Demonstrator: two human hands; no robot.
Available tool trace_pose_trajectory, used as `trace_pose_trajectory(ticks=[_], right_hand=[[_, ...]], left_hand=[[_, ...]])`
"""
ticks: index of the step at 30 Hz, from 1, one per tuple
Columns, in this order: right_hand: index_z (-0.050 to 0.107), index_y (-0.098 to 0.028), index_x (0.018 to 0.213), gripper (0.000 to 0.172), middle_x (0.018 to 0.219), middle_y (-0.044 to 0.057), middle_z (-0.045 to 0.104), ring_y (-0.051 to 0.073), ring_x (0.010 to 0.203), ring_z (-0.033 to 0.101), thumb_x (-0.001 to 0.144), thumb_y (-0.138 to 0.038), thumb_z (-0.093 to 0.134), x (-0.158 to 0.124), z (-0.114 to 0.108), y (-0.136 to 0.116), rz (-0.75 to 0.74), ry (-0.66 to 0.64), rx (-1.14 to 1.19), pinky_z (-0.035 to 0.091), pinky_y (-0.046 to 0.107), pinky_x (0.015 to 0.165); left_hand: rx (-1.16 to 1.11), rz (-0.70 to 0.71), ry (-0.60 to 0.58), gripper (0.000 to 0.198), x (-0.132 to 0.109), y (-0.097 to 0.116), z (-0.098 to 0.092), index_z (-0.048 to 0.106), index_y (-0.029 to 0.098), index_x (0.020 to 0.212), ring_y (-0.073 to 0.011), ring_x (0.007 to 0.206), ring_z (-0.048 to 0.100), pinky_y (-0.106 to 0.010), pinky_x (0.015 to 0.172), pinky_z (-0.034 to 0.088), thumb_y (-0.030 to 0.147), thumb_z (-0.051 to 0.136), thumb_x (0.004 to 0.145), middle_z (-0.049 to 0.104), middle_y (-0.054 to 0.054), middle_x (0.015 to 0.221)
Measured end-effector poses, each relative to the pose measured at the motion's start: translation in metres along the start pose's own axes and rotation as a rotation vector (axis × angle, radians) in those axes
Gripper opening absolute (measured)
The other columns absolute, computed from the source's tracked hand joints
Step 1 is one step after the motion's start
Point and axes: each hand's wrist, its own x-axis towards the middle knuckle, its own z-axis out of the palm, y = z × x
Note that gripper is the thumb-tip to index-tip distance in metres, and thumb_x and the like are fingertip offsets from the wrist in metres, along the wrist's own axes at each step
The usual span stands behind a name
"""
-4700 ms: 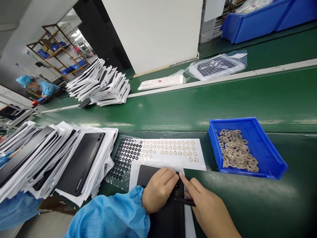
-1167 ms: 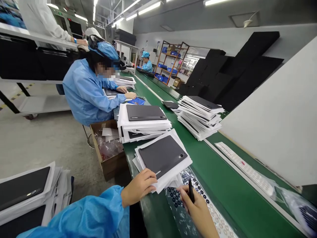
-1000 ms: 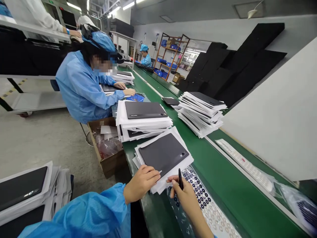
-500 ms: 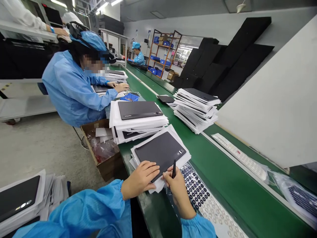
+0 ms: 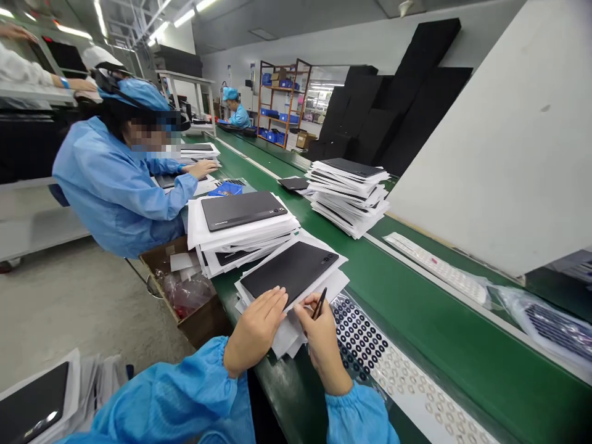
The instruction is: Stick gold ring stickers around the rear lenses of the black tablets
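A dark grey tablet back cover (image 5: pixel 290 271) with camera rings at its right end lies on white paper sheets (image 5: pixel 287 336) in front of me. My left hand (image 5: pixel 259 324) rests against its near edge, fingers stretched out and lying close together. Just right of it, my right hand (image 5: pixel 321 336) is closed around slim black tweezers (image 5: pixel 319 303), which point up. Its fingertips are by the cover's near edge; whether they pinch anything else I cannot tell. Beside that hand lies a clear sheet of black ring stickers (image 5: pixel 361 333), its lower part peeled to pale rings.
Behind the cover stands a stack of covers and paper (image 5: pixel 245 213); another stack (image 5: pixel 348 194) is farther right. A cardboard box (image 5: pixel 203 317) sits left of the green bench (image 5: pixel 430 296). A co-worker in blue (image 5: pixel 120 172) works at the left. More covers (image 5: pixel 34 404) lie lower left.
My view has shifted, so the bench things sit farther left. The tweezers have tilted to the right. My left fingers have drawn back from the cover's face toward its near edge.
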Motion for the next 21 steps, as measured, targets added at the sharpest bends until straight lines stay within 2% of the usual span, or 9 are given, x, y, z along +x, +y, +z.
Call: trace_pose_trajectory(ticks=[5,8,12,14,21], right_hand=[[0.049,-0.020,0.076,0.035,0.063,-0.007,0.053,0.007,0.045,0.042,0.059,-0.031,0.078,-0.005,0.003,0.017,0.070,-0.050,0.148,0.031,0.019,0.039],[0.051,-0.018,0.077,0.031,0.059,-0.009,0.049,0.005,0.042,0.039,0.065,-0.029,0.077,-0.006,0.005,0.023,0.127,-0.103,0.225,0.030,0.017,0.037],[0.051,-0.015,0.076,0.017,0.055,-0.011,0.041,0.001,0.037,0.031,0.082,-0.021,0.066,-0.004,0.005,0.028,0.217,-0.177,0.294,0.025,0.013,0.033],[0.052,-0.014,0.075,0.017,0.054,-0.011,0.038,0.001,0.036,0.030,0.088,-0.020,0.061,-0.003,0.003,0.032,0.251,-0.198,0.321,0.023,0.013,0.032],[0.054,-0.013,0.079,0.015,0.055,-0.011,0.040,0.000,0.035,0.028,0.091,-0.022,0.058,-0.004,-0.005,0.044,0.301,-0.241,0.394,0.022,0.012,0.030]], left_hand=[[0.037,0.020,0.013,0.029,0.000,0.004,0.000,0.052,0.004,0.122,-0.0248,0.113,0.059,-0.038,0.093,0.053,0.011,0.040,0.096,0.064,-0.017,0.116],[0.051,0.024,0.018,0.029,-0.002,0.006,0.003,0.052,0.003,0.122,-0.0252,0.113,0.059,-0.039,0.093,0.053,0.010,0.040,0.096,0.064,-0.017,0.116],[0.062,0.026,0.015,0.030,-0.005,0.008,0.006,0.052,0.003,0.123,-0.0253,0.113,0.059,-0.039,0.093,0.053,0.009,0.040,0.096,0.063,-0.018,0.117],[0.067,0.031,0.021,0.031,-0.004,0.008,0.007,0.052,0.004,0.124,-0.0253,0.113,0.059,-0.038,0.093,0.053,0.008,0.040,0.095,0.063,-0.017,0.117],[0.043,-0.012,0.032,0.031,0.007,0.001,-0.002,0.050,0.009,0.126,-0.0222,0.110,0.061,-0.035,0.091,0.054,0.012,0.039,0.097,0.064,-0.015,0.115]])
